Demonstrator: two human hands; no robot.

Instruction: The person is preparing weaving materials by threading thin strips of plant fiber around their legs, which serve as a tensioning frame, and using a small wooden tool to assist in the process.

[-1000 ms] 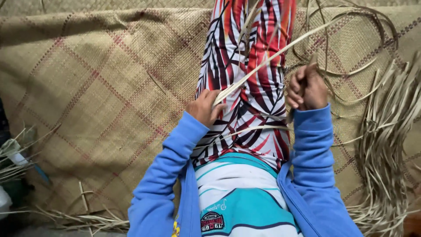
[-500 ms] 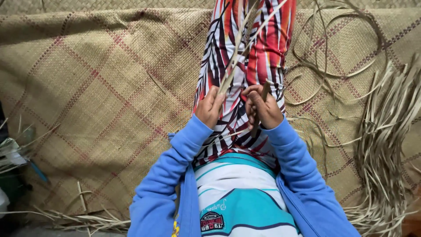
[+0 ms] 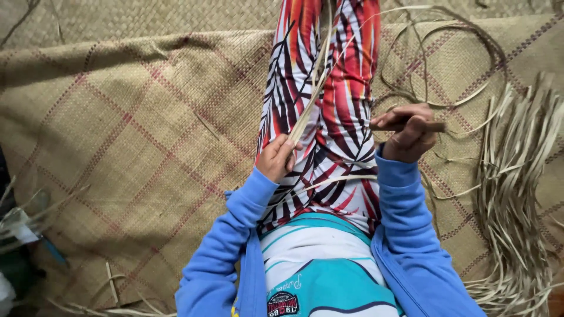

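Note:
My left hand (image 3: 276,157) pinches the near end of a pale dried leaf strip (image 3: 310,97) that runs up along my patterned red, white and black legs (image 3: 329,117). To the right of my legs, my right hand (image 3: 410,132) grips a small dark stick-like tool (image 3: 433,126) held level. A thin curl of strip (image 3: 435,41) arcs away above that hand. Both arms are in blue sleeves (image 3: 235,235).
A large woven mat (image 3: 129,129) with faint reddish checks lies beneath me. Its loose unwoven strips (image 3: 517,194) fan out at the right edge. More dried strips (image 3: 88,299) and a dark object (image 3: 17,258) sit at the lower left.
My right hand went from the right side to meet the left over my legs, then pulled back out to the right. The leaf strip now stands more upright along my legs.

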